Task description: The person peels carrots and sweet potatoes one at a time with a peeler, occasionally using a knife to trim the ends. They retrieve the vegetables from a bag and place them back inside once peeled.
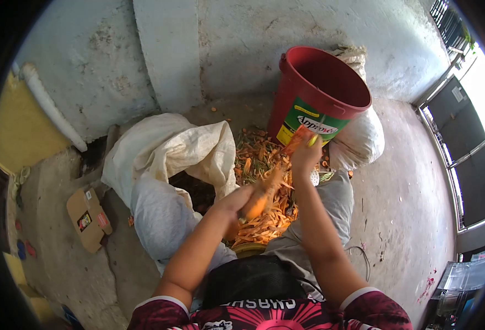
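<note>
My left hand (235, 204) is wrapped around a partly peeled carrot (258, 202), which slants up and away over the peelings. Higher up on the right, my right hand (307, 155) is closed on what looks like a peeler (299, 138), orange-red with a yellow-green part by the fingers. Motion blurs it, so its blade cannot be made out. Between my legs lies a heap of orange carrot peelings (270, 223), with greenish stem scraps among them farther out. The yellow rim of a container (249, 250) shows at the near edge of the heap.
A red bucket (289, 77) with a green label stands beyond my right hand, in front of a stuffed white sack (366, 137). To the left, a large whitish sack (143, 137) gapes open beside my leg. Flattened cardboard (88, 220) lies on the concrete floor. A wall rises behind.
</note>
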The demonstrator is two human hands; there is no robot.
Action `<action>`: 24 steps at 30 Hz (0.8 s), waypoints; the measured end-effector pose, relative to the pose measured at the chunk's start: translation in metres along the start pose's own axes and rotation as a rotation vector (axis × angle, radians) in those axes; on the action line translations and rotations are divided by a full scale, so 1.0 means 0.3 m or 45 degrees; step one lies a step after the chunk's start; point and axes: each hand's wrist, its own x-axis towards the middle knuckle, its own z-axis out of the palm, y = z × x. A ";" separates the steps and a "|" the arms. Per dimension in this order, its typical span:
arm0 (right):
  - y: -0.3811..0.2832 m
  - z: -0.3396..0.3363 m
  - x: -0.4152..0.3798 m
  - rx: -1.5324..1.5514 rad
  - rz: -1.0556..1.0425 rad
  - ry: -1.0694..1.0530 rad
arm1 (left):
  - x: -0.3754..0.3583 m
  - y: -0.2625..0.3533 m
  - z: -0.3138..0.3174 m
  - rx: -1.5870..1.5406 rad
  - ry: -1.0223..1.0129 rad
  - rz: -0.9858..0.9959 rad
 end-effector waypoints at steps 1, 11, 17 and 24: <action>0.048 0.007 0.060 0.037 0.088 0.002 | -0.018 -0.003 0.028 0.036 -0.059 -0.015; -0.105 -0.080 -0.166 0.420 0.167 -0.451 | 0.035 0.021 -0.048 -0.409 0.042 0.119; -0.177 -0.098 -0.254 0.191 0.097 -0.463 | 0.048 -0.002 -0.024 -0.428 0.201 0.113; -0.012 -0.015 -0.024 -0.050 0.052 -0.031 | -0.008 0.018 0.041 0.047 0.248 -0.021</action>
